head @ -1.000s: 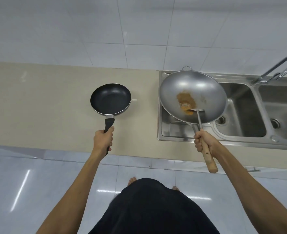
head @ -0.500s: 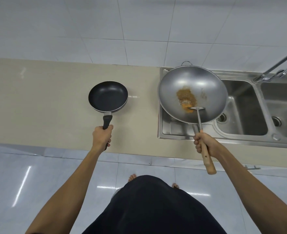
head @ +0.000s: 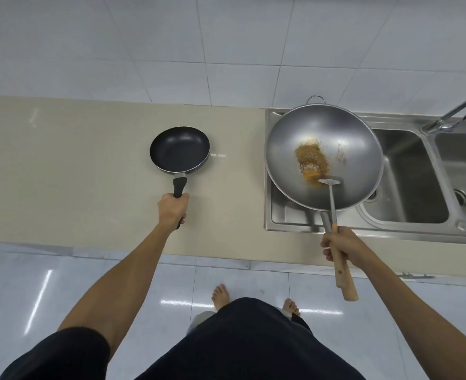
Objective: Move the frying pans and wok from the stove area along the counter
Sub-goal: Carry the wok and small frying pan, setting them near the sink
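A small black frying pan is over the beige counter; whether it rests on it I cannot tell. My left hand is closed around its black handle. A large steel wok is held above the left part of the steel sink. Brown and orange food residue lies in the wok, with a metal spatula resting inside. My right hand grips the wok's wooden handle together with the spatula's shaft.
A chrome faucet rises at the far right behind the double-basin sink. A white tiled wall backs the counter. My bare feet and dark clothing show over the glossy floor below the counter's front edge.
The frying pan and wok keep nearly the same places against the counter and sink. The view has shifted slightly, showing more floor and my feet.
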`<state>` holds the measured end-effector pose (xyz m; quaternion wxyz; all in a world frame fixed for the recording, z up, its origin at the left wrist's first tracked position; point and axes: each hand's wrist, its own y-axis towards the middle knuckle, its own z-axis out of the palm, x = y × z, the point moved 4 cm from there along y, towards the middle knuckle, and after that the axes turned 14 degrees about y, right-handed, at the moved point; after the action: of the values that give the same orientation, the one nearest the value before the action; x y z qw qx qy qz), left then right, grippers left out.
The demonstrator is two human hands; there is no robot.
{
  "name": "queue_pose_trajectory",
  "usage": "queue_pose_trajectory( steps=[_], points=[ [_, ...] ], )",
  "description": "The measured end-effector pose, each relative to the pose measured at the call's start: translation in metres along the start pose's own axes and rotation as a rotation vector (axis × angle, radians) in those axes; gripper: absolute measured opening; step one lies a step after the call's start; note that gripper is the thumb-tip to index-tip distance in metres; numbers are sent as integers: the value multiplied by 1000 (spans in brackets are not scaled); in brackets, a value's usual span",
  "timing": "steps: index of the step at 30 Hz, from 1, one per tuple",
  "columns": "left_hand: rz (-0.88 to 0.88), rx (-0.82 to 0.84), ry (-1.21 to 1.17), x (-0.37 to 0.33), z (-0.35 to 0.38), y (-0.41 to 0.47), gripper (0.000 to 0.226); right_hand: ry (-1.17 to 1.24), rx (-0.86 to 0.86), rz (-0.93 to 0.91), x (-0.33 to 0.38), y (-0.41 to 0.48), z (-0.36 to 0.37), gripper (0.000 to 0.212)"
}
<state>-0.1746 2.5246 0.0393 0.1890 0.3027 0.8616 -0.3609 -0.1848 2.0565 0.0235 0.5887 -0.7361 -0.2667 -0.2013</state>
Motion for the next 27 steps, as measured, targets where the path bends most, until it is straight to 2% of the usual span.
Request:
queue_pose_trajectory(
  steps=[9,27],
  points=[
    [8,15,-8,11,-1,17,22,-87,-58,-35,3,0,7,7],
    [43,134,105,20,-9,39,21,-80,-80,-35,7,-5,18,9]
  ],
)
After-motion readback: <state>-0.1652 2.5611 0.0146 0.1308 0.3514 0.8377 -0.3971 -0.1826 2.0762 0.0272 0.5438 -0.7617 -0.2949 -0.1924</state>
